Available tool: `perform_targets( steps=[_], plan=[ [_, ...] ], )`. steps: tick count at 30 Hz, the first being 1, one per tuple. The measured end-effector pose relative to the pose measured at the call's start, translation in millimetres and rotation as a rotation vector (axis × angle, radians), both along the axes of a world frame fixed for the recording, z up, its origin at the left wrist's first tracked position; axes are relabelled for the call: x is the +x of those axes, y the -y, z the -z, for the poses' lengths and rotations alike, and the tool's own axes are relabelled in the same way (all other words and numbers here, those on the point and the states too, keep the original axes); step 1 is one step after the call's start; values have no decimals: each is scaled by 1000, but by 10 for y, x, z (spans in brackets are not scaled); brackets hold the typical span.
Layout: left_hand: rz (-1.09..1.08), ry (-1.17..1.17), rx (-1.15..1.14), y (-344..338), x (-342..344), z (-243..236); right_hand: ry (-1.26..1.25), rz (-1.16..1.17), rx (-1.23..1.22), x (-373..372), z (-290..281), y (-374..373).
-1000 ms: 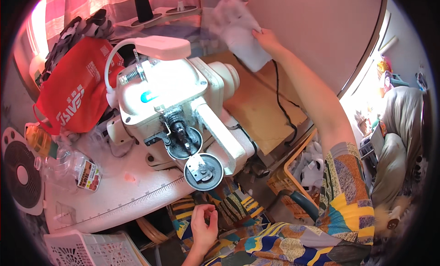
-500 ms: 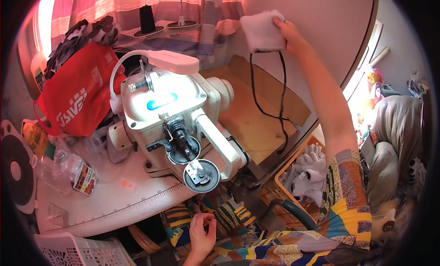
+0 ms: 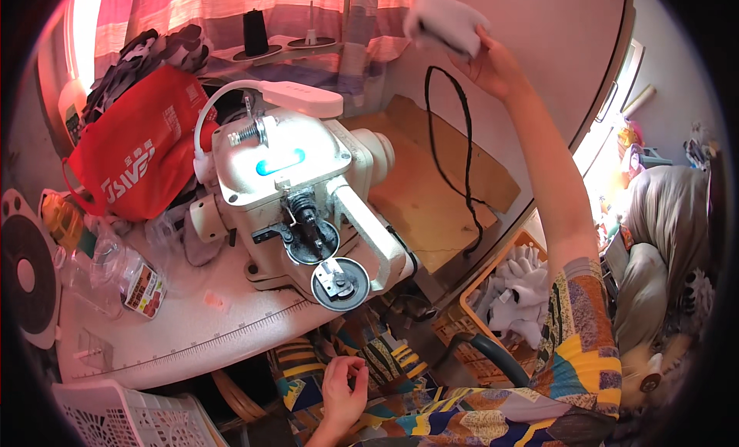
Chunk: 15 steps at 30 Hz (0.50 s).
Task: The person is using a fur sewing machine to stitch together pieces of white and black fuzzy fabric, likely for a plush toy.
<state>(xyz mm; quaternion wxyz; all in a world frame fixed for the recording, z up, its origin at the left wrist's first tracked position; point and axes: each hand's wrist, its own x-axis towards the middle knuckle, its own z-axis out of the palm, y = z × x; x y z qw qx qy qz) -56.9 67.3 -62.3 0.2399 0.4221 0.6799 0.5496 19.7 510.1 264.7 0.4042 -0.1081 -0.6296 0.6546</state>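
Observation:
My right hand [image 3: 494, 66] is raised at the upper right, its fingers and thumb closed on a white fluffy fabric piece [image 3: 446, 24]. The piece is tilted, with a dark line along its lower edge. Beneath it a black cord [image 3: 430, 128] forms a tall loop; whether the two are joined I cannot tell. My left hand [image 3: 344, 389] rests low over my lap, fingers curled toward the thumb, with nothing visible in them. Between the hands stands a white sewing machine [image 3: 281, 170] with a lit lamp [image 3: 302, 99] and two round metal discs [image 3: 339, 284] at its front.
A red bag [image 3: 142, 151] and a clear plastic container [image 3: 138, 281] lie left of the machine. Behind it stands a black thread cone [image 3: 255, 33]. An orange crate [image 3: 471, 299] of white fluffy pieces is at the right, a white basket [image 3: 127, 408] at the lower left.
My right hand has lifted the white fluffy piece slightly and tipped it, so it sits higher. The black cord's loop has changed shape. My left hand stays curled over my lap.

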Motion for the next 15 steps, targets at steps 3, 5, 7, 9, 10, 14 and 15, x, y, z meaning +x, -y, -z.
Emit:
perform_targets(
  steps=[3, 5, 7, 9, 10, 14, 15],
  plan=[
    [18, 4, -20, -3, 21, 5, 14, -140, -24, 26, 78, -174],
    [39, 10, -14, -16, 36, 9, 32, -215, -37, 101, 142, -413],
    [46, 19, -21, -16, 46, -9, 51, -343, -52, 78, 168, -457],
    [25, 21, -34, 12, 36, -15, 67, -88, -70, -137, 224, -150],
    [25, 21, -35, 14, 39, -15, 75, 50, -75, -187, 212, 34],
    [41, 8, -30, 8, 42, 1, -3, 138, -20, -114, 250, -87],
    [38, 8, -33, 12, 41, 3, -38, 143, -38, -132, 234, 55]
  ],
)
